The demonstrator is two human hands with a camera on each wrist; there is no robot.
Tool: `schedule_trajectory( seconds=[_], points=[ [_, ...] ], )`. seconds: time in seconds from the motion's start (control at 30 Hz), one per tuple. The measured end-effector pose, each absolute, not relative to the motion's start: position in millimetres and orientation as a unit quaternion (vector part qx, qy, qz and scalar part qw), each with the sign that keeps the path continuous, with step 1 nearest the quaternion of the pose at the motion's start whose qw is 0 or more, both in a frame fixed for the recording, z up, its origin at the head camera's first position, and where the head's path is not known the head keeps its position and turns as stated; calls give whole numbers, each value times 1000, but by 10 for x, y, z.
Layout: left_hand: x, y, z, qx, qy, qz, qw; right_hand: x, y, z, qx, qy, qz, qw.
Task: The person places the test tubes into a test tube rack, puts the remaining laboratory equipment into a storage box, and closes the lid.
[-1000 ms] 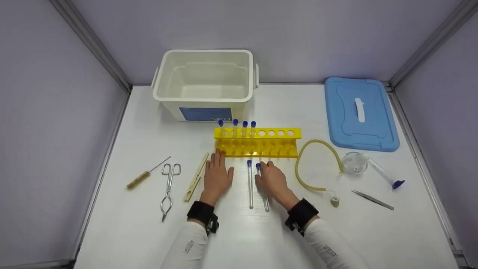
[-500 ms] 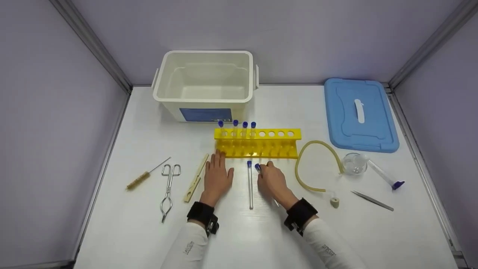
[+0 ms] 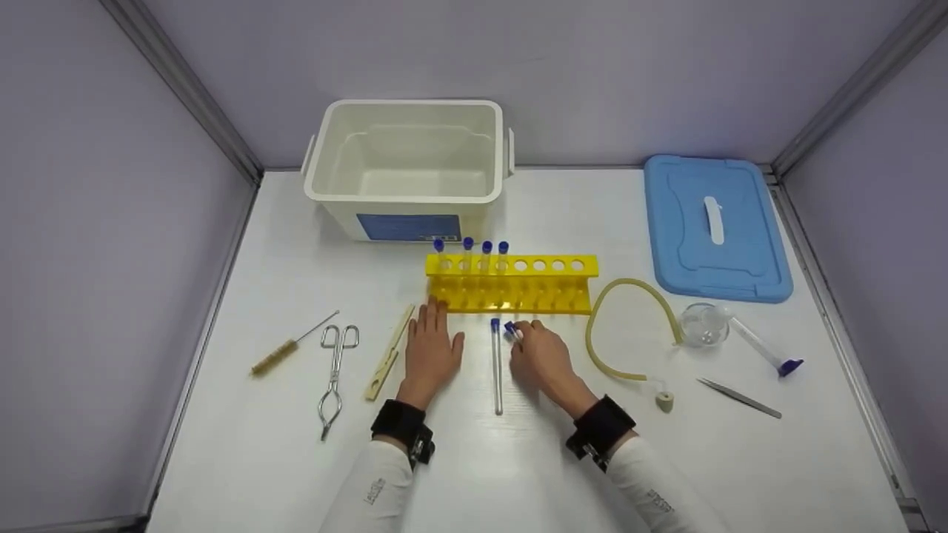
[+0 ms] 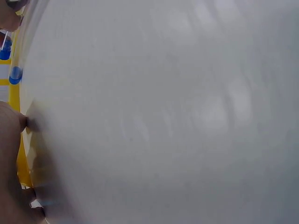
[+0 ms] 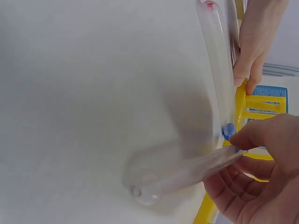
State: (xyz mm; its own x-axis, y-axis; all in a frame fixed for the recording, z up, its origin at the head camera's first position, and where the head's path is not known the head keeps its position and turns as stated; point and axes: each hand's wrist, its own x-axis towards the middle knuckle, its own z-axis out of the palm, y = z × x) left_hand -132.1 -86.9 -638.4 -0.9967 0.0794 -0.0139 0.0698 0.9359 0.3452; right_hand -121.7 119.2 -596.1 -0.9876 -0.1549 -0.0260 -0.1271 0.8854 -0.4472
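My left hand (image 3: 431, 352) lies flat, its fingertips touching the front left corner of the yellow test tube rack (image 3: 552, 285). With thumb and fingers, my right hand (image 3: 544, 363) pinches a clear test tube (image 5: 187, 175) near its blue cap. In the right wrist view this tube points towards the camera, rounded bottom foremost; the head view shows only its capped end, the rest hidden under the hand. Between the hands a second blue-capped test tube (image 3: 497, 374) lies on the table. Several capped test tubes (image 3: 467, 255) stand in the left holes of the rack.
Left lie a wooden test tube clamp (image 3: 386, 359), metal tongs (image 3: 335, 377) and a tube brush (image 3: 278, 357). To the right are rubber tubing (image 3: 592, 337), a glass dish (image 3: 703, 326), a purple-based cylinder (image 3: 759, 344) and tweezers (image 3: 740, 397). Behind stand a white bin (image 3: 404, 198) and blue lid (image 3: 681, 229).
The right hand has taken hold of the test tube that lay beneath it, and the tube's long body has swung out of sight under the hand. The left hand has stayed put.
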Motion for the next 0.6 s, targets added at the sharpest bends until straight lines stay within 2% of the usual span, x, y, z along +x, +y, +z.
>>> schedule_trajectory(
  seconds=[0.3,0.6],
  points=[
    [-1319,-860,-6373,29,984,174,27,-1232,1234,-5796,-88,956,-279,-15],
    [-1317,-867,-6373,32,985,169,34,-1256,1261,-5615,-100,938,-331,-38]
  ],
)
